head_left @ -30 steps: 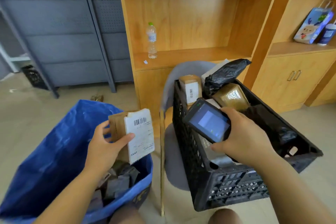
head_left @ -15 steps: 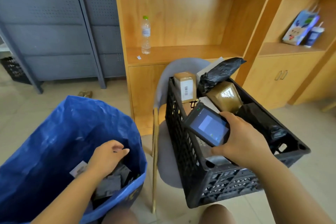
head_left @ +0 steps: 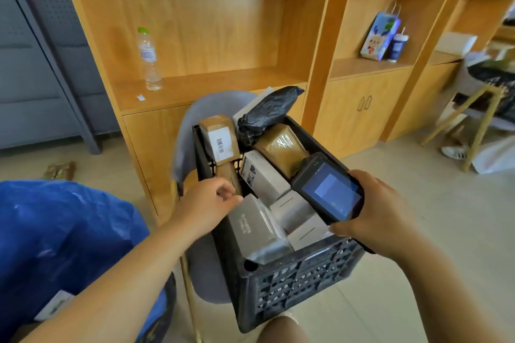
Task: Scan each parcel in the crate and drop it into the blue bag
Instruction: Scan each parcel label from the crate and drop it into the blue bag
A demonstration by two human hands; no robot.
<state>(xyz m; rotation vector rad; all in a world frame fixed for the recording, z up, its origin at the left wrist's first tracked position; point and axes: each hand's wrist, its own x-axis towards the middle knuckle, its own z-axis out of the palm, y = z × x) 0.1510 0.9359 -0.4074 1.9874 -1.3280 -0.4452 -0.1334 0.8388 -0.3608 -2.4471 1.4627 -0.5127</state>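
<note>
A black plastic crate (head_left: pixel 301 284) stands on a grey chair and holds several parcels: brown boxes, grey boxes and a black plastic pouch (head_left: pixel 267 111). My left hand (head_left: pixel 206 206) is over the crate's left side, fingertips touching the top of a grey box (head_left: pixel 255 228); it grips nothing. My right hand (head_left: pixel 376 214) holds a black handheld scanner (head_left: pixel 328 189) with a lit screen above the crate's right side. The blue bag (head_left: pixel 61 234) stands open at the lower left, with a labelled parcel (head_left: pixel 54 305) partly visible inside.
A grey chair (head_left: pixel 206 108) carries the crate. Wooden shelving (head_left: pixel 195 36) stands behind, with a water bottle (head_left: pixel 149 60) and a paper gift bag (head_left: pixel 380 33). At the far right is another chair (head_left: pixel 473 108). A small packet (head_left: pixel 60 171) lies on the floor at the left.
My left hand dropped the labelled brown parcel into the blue bag, then moved right to the crate and onto a grey box. The scanner shifted right. My view turned right.
</note>
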